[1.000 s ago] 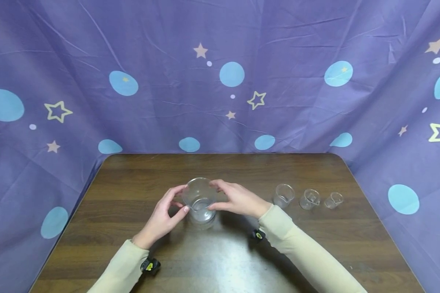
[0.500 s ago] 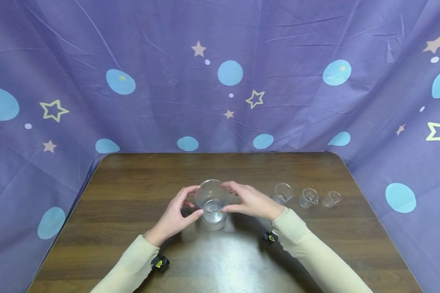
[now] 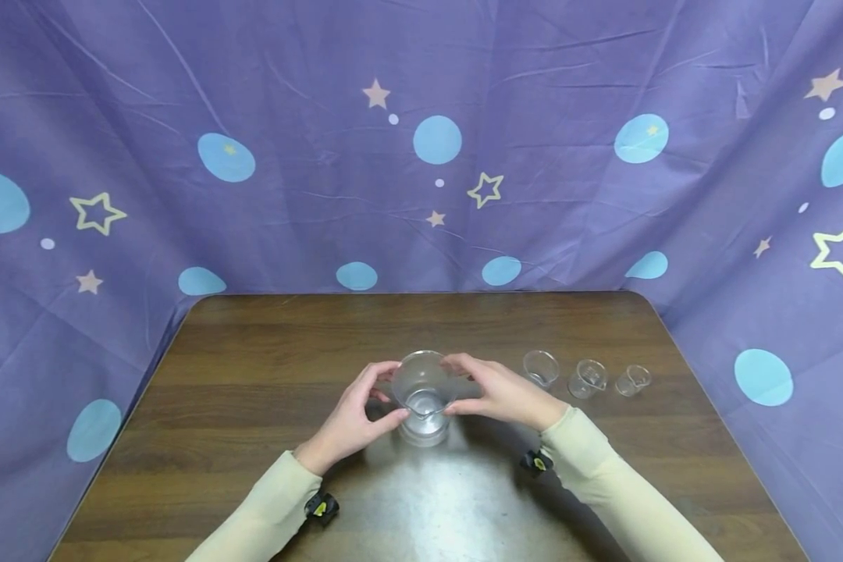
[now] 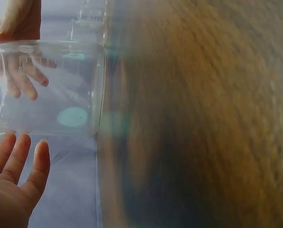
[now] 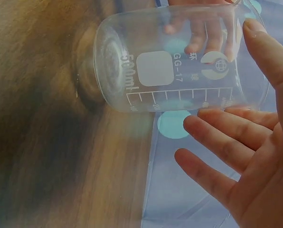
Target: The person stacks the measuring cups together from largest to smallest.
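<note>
A large clear glass beaker [image 3: 425, 402] stands upright between both hands in the head view. Its white 500 ml scale and label [image 5: 155, 68] show in the right wrist view. My left hand [image 3: 357, 414] holds the beaker near its rim on the left, thumb in front and fingers behind. From the right, my right hand [image 3: 502, 393] holds the rim side the same way, thumb near the spout. In the right wrist view the base is close to the tabletop; whether it touches I cannot tell. I see nothing inside the beaker.
To the right stand three smaller glass beakers in a row: the largest [image 3: 542, 367], partly behind the right hand, then a middle one [image 3: 588, 380] and the smallest [image 3: 634, 381]. They are on a brown wooden table [image 3: 274, 336]. A purple patterned curtain [image 3: 323, 179] encloses it.
Both hands have moved the large beaker to the right across the table, and slightly toward me. The gap to the smaller beakers has shrunk; they stand as before.
</note>
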Action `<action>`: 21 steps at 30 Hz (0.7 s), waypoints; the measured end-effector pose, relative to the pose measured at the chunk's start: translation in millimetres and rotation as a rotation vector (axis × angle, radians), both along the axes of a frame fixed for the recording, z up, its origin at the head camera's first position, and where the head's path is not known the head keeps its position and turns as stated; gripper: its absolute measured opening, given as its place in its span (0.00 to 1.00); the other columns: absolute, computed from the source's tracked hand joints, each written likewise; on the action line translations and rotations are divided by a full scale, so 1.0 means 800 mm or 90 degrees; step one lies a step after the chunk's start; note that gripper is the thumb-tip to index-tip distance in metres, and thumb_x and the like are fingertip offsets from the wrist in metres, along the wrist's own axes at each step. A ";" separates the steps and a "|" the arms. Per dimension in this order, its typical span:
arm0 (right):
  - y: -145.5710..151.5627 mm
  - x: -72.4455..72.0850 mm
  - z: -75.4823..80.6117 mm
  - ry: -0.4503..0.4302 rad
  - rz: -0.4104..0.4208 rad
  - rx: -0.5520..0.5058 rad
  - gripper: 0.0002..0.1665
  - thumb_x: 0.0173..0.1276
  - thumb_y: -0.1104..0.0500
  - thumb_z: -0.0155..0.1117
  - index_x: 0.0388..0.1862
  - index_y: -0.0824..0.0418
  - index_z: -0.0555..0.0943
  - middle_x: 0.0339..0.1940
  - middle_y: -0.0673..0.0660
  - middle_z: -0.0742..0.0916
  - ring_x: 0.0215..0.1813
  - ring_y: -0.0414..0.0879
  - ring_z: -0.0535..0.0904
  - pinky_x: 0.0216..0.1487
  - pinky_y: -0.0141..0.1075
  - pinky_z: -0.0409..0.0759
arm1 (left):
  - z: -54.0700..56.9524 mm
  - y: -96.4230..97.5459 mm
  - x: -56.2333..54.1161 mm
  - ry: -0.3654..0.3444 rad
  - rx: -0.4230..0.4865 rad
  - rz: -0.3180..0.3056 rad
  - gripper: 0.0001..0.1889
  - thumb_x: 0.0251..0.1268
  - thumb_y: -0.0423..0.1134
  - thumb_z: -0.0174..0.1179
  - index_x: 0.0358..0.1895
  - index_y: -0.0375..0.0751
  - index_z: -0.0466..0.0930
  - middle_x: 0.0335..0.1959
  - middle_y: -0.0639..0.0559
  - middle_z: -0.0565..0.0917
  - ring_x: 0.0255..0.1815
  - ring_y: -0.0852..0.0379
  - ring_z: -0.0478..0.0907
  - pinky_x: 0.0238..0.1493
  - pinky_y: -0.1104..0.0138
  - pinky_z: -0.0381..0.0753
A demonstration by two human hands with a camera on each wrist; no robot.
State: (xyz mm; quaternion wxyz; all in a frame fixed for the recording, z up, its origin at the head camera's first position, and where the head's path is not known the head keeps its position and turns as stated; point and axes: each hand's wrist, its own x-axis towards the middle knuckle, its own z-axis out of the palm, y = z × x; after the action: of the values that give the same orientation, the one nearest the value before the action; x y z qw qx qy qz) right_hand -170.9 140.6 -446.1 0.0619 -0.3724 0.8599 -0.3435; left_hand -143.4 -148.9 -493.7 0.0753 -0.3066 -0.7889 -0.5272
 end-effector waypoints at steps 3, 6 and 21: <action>0.006 0.003 -0.003 0.005 -0.003 0.003 0.43 0.67 0.44 0.76 0.72 0.64 0.71 0.66 0.62 0.84 0.65 0.55 0.82 0.67 0.49 0.81 | 0.001 0.004 0.001 -0.009 0.003 -0.007 0.35 0.58 0.32 0.75 0.68 0.31 0.71 0.60 0.35 0.79 0.59 0.39 0.77 0.48 0.60 0.88; 0.010 0.006 -0.004 0.012 -0.002 0.002 0.43 0.67 0.44 0.76 0.72 0.64 0.71 0.65 0.61 0.85 0.64 0.54 0.83 0.66 0.49 0.82 | 0.000 0.009 0.002 -0.020 0.003 -0.012 0.35 0.58 0.32 0.76 0.68 0.31 0.71 0.60 0.36 0.79 0.59 0.38 0.77 0.48 0.59 0.88; 0.023 0.014 -0.008 0.007 0.008 -0.013 0.42 0.66 0.45 0.76 0.71 0.63 0.71 0.64 0.60 0.85 0.64 0.52 0.83 0.62 0.50 0.85 | -0.007 0.021 0.006 -0.042 -0.012 -0.017 0.37 0.56 0.36 0.79 0.69 0.38 0.71 0.60 0.41 0.80 0.59 0.45 0.78 0.50 0.61 0.88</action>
State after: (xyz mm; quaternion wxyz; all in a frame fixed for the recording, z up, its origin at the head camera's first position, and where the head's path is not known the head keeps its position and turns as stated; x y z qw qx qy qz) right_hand -159.5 159.0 -452.7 0.0553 -0.3806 0.8542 -0.3499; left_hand -138.5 -132.1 -499.0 0.0395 -0.3002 -0.7917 -0.5305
